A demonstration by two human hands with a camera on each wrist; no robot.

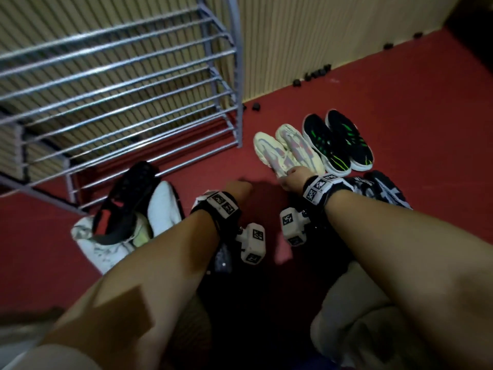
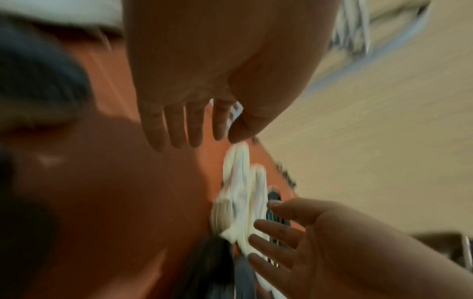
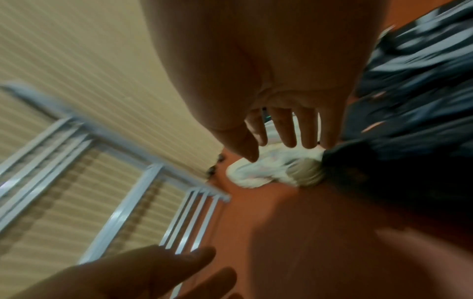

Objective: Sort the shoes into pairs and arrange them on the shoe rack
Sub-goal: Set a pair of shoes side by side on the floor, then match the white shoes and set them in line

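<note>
Head view: rack (image 1: 128, 84) of grey metal bars, tiers bare, against ribbed beige wall on red floor (image 1: 400, 108). Right of rack, cream pair (image 1: 285, 150) with pink-grey streaks, side by side; just beside, black pair (image 1: 337, 141) with green stripes and white soles. Near left, heaped: black shoe (image 1: 125, 198) with red patch lying over white shoes (image 1: 162, 206). Dark patterned shoes (image 1: 384, 190) behind right wrist. Right hand (image 1: 292, 177) at heel of cream pair; left hand (image 1: 238, 188) low over floor.

Left wrist view, blurred: left hand (image 2: 189, 113) fingers straight, holding nothing; right hand (image 2: 307, 238) spread near cream pair (image 2: 243, 198).

Right wrist view, blurred: right hand (image 3: 279, 121) fingers extended above cream shoe (image 3: 266, 170); contact cannot be told.
</note>
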